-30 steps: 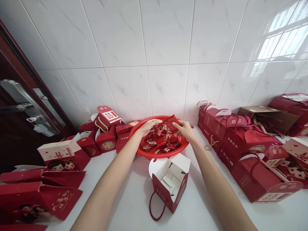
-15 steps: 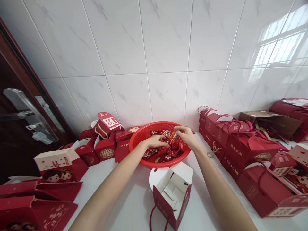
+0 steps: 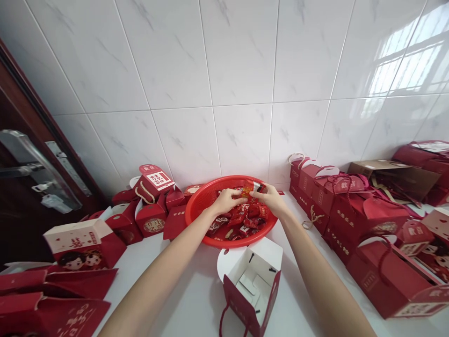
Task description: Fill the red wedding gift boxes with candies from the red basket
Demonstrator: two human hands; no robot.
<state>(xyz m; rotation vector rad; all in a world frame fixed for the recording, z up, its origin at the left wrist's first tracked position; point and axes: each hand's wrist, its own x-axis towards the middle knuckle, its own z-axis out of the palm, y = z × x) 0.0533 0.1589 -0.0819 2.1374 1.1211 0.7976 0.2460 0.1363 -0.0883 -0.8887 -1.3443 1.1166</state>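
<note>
My left hand [image 3: 227, 201] is inside the red plastic basket [image 3: 198, 206], its fingers curled over the wrapped candies [image 3: 242, 217]. Its fingertips come close to a red and gold wrapped packet [image 3: 247, 190]; whether they grip anything is not clear. My right hand [image 3: 271, 198] pinches this packet, which has a silvery end, at the basket's right side. In front of the basket an open red gift box [image 3: 250, 285] with a white inside stands on the white table [image 3: 189, 290], its flaps spread and a dark red cord hanging from it.
Red gift boxes with cord handles [image 3: 372, 210] line the right side. More red boxes [image 3: 150, 206] and a pink-topped box [image 3: 84, 243] fill the left. A brown carton [image 3: 396, 175] sits at the far right. Behind is a tiled wall [image 3: 242, 135]; a dark door [image 3: 21, 196] is at left.
My right hand has raised a red and gold packet out of the candies. My left hand has lifted slightly and moved up beside it. The open gift box stays in place.
</note>
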